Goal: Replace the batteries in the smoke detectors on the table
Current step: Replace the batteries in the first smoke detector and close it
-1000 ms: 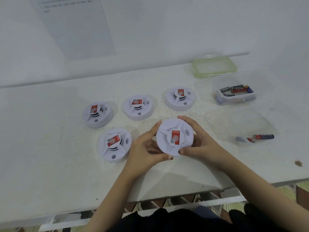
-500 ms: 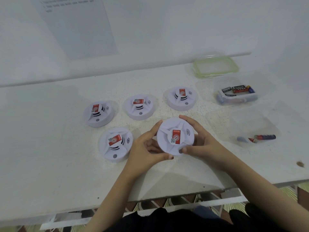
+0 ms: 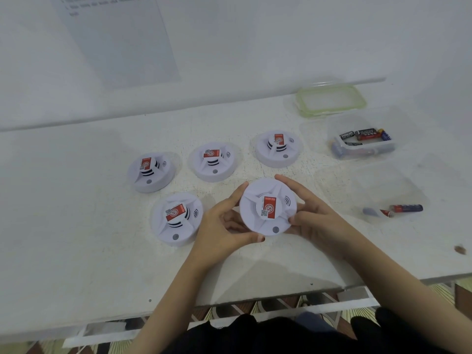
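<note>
While four others sit on the table (image 3: 76,238), one smoke detector (image 3: 268,206) is held between the left hand (image 3: 219,226) and right hand (image 3: 314,221), fingers curled round its rim.

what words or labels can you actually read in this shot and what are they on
"EVEREADY": on a black battery in the clear container.
What looks like a circled "S": red sticker on the held smoke detector; its small print and QR code are unreadable.
Stickers on the four other detectors: print too small.
Paper on the wall: lines blurred.
Red battery: print blurred.
</note>
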The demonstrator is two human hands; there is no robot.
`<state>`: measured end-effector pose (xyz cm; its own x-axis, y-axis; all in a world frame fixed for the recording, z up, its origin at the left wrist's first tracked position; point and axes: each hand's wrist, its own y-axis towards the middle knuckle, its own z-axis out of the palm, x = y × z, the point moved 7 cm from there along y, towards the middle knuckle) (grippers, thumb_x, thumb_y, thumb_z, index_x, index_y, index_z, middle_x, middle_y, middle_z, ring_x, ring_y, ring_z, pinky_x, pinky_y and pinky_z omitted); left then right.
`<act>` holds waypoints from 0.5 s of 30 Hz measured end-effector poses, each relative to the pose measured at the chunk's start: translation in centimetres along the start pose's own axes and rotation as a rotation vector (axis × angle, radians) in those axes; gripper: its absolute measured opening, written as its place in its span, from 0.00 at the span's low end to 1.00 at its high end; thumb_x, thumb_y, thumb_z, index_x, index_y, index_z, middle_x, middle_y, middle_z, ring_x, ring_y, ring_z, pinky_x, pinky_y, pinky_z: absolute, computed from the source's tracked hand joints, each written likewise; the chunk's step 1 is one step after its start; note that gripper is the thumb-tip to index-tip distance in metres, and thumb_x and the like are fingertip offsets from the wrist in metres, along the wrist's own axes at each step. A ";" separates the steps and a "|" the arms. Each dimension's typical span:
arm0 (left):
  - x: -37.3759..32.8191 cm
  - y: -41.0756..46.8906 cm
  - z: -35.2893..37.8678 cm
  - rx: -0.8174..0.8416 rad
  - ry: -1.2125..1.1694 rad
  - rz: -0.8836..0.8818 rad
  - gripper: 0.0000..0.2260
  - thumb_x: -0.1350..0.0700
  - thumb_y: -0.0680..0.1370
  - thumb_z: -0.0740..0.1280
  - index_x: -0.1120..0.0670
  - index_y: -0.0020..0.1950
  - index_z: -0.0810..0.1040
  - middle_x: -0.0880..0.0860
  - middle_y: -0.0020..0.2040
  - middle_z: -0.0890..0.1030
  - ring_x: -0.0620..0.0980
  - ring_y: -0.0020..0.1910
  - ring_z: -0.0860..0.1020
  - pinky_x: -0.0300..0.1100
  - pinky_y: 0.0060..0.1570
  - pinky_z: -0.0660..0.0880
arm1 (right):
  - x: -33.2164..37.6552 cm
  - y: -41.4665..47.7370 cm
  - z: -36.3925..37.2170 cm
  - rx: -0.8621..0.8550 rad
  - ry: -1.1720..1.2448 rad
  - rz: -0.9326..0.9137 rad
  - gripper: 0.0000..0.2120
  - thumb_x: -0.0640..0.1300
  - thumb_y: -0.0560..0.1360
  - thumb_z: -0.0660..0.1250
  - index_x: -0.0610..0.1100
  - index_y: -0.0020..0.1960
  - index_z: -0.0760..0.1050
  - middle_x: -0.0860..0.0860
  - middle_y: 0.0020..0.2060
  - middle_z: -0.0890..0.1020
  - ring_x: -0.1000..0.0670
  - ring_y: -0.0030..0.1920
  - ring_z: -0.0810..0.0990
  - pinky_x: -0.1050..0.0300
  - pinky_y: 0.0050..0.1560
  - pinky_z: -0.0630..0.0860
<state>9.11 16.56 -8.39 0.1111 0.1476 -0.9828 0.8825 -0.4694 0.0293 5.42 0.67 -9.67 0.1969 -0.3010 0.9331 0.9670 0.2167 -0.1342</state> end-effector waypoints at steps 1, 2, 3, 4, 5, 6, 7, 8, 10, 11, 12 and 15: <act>0.1 0.0 0.0 -0.002 -0.002 -0.002 0.42 0.68 0.63 0.79 0.36 0.66 0.68 0.50 0.50 0.85 0.50 0.45 0.83 0.40 0.44 0.80 | 0.0 0.0 0.0 0.002 -0.001 -0.001 0.34 0.31 0.68 0.59 0.55 0.70 0.66 0.45 0.61 0.78 0.41 0.59 0.78 0.49 0.54 0.77; 0.2 0.1 -0.1 -0.002 -0.003 -0.003 0.42 0.68 0.63 0.80 0.37 0.67 0.68 0.51 0.50 0.84 0.50 0.46 0.83 0.41 0.45 0.80 | 0.0 0.1 0.0 0.003 -0.001 -0.002 0.34 0.31 0.68 0.59 0.55 0.70 0.66 0.44 0.61 0.78 0.41 0.59 0.78 0.49 0.54 0.77; 0.3 0.1 -0.1 -0.002 -0.004 -0.004 0.42 0.68 0.63 0.80 0.37 0.67 0.68 0.51 0.50 0.84 0.51 0.46 0.83 0.41 0.45 0.80 | 0.0 0.1 0.0 0.003 -0.001 -0.002 0.34 0.31 0.68 0.59 0.55 0.70 0.66 0.44 0.61 0.78 0.41 0.59 0.78 0.49 0.54 0.77; 0.3 0.1 -0.1 0.000 -0.003 -0.003 0.42 0.68 0.63 0.80 0.37 0.67 0.68 0.51 0.50 0.84 0.51 0.45 0.83 0.41 0.45 0.80 | 0.0 0.1 0.0 0.002 0.000 -0.002 0.34 0.31 0.68 0.59 0.55 0.70 0.66 0.44 0.61 0.79 0.41 0.59 0.78 0.49 0.54 0.77; 0.4 0.1 -0.1 0.002 -0.001 -0.002 0.42 0.67 0.63 0.80 0.37 0.67 0.68 0.51 0.50 0.85 0.51 0.45 0.83 0.42 0.45 0.81 | 0.0 0.1 0.0 0.000 0.003 -0.001 0.34 0.31 0.68 0.59 0.55 0.70 0.66 0.44 0.61 0.79 0.41 0.59 0.78 0.49 0.54 0.77; 0.3 0.1 0.0 0.004 0.002 0.000 0.42 0.67 0.63 0.80 0.37 0.67 0.68 0.51 0.50 0.85 0.51 0.46 0.83 0.42 0.45 0.81 | 0.0 0.0 0.0 -0.002 0.007 0.000 0.34 0.31 0.68 0.59 0.55 0.70 0.66 0.44 0.61 0.79 0.41 0.59 0.78 0.49 0.54 0.78; 0.4 0.2 0.0 0.007 0.004 -0.002 0.42 0.66 0.63 0.80 0.37 0.67 0.67 0.50 0.50 0.84 0.51 0.46 0.83 0.42 0.46 0.81 | 0.0 0.0 0.0 -0.003 0.009 0.001 0.34 0.31 0.68 0.59 0.54 0.70 0.66 0.44 0.61 0.79 0.41 0.59 0.78 0.49 0.54 0.78; 0.4 0.2 0.0 0.010 0.005 -0.005 0.42 0.66 0.63 0.80 0.37 0.67 0.67 0.50 0.50 0.84 0.51 0.47 0.83 0.42 0.46 0.81 | 0.0 0.0 0.0 -0.005 0.008 0.001 0.34 0.31 0.68 0.59 0.54 0.70 0.66 0.44 0.61 0.79 0.41 0.59 0.78 0.49 0.54 0.78; 0.3 0.2 0.0 0.015 0.012 -0.009 0.42 0.67 0.63 0.80 0.37 0.68 0.67 0.48 0.51 0.84 0.50 0.47 0.83 0.42 0.46 0.81 | 0.0 0.0 0.0 -0.014 0.003 0.004 0.34 0.31 0.68 0.59 0.54 0.70 0.66 0.45 0.61 0.79 0.41 0.59 0.79 0.49 0.54 0.78; 0.3 0.2 0.0 0.016 0.016 -0.009 0.42 0.67 0.64 0.79 0.37 0.68 0.67 0.47 0.51 0.84 0.50 0.47 0.83 0.42 0.46 0.81 | 0.0 0.0 0.0 -0.018 0.001 0.006 0.34 0.32 0.68 0.59 0.54 0.70 0.65 0.45 0.61 0.79 0.41 0.59 0.79 0.49 0.53 0.78; 0.2 0.2 0.0 0.016 0.019 -0.007 0.42 0.67 0.64 0.79 0.37 0.68 0.67 0.46 0.52 0.84 0.50 0.47 0.83 0.41 0.46 0.80 | 0.0 0.0 0.0 -0.022 -0.002 0.008 0.34 0.32 0.68 0.59 0.54 0.70 0.65 0.45 0.61 0.79 0.41 0.59 0.79 0.49 0.53 0.78; 0.0 0.1 0.0 0.017 0.025 0.000 0.41 0.67 0.64 0.79 0.38 0.68 0.66 0.45 0.53 0.84 0.50 0.48 0.83 0.39 0.45 0.80 | 0.1 -0.1 0.0 -0.025 -0.005 0.008 0.34 0.32 0.68 0.60 0.54 0.70 0.65 0.44 0.60 0.79 0.41 0.59 0.79 0.48 0.55 0.78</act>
<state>9.22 16.45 -8.37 0.1228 0.1692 -0.9779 0.8744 -0.4844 0.0260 5.34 0.65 -9.58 0.2044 -0.2947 0.9335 0.9690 0.1962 -0.1502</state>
